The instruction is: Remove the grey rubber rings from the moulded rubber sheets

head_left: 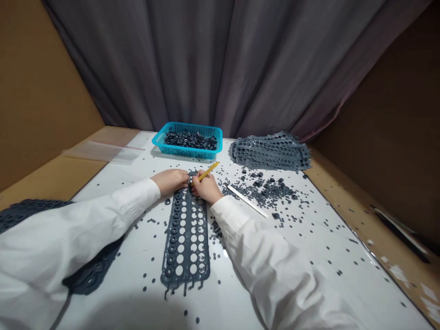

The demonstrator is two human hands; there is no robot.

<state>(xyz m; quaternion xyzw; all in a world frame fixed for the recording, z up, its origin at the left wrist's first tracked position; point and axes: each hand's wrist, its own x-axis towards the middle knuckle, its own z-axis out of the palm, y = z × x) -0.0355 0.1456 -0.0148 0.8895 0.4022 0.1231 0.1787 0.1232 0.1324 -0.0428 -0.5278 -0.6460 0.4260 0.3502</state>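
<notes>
A dark grey rubber sheet [187, 245] lies lengthwise in front of me, with rows of round holes and ring-shaped parts filling its left row. My left hand [173, 180] rests on the far end of it, fingers bent together at its edge; what they pinch, if anything, is hidden. Held like a pen in my closed right hand [206, 187] is a thin yellow pencil-like stick [210, 169]. Its lower tip points down at the sheet's far end, between both hands, where my fingers cover the contact.
Behind the sheet stands a blue basket [187, 152] of small dark parts. A stack of perforated rubber sheets [270, 151] lies back right. Small dark discs [271, 192] and a white strip [247, 201] are on the right. More dark sheets [92, 272] lie under my left arm.
</notes>
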